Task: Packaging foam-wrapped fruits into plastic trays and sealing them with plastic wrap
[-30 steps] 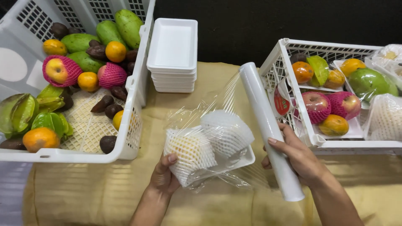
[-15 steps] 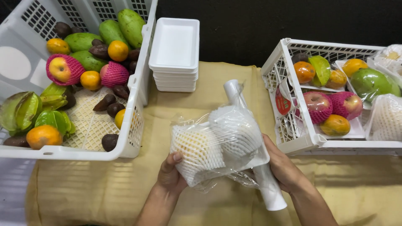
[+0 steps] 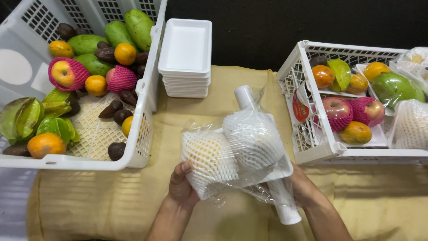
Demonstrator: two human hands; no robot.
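Observation:
A white foam tray (image 3: 285,169) holding two fruits in white foam netting (image 3: 232,149) is lifted and tilted toward me, covered in clear cling film. My left hand (image 3: 182,185) grips the tray's left end, thumb on the netted fruit. My right hand (image 3: 301,189) is under the tray's right end and holds the white cling film roll (image 3: 285,205), which runs beneath the tray; its far end (image 3: 244,96) sticks out behind.
A stack of white foam trays (image 3: 185,58) stands at the back. A large white crate (image 3: 133,151) of loose fruit sits left. A smaller white crate (image 3: 312,147) with wrapped fruit trays sits right. Tan cloth (image 3: 89,201) covers the table.
The tray has been lifted and tipped up toward me. The film roll swung from the right side to under the tray, wrapping film around it. Both hands closed in on the tray's ends.

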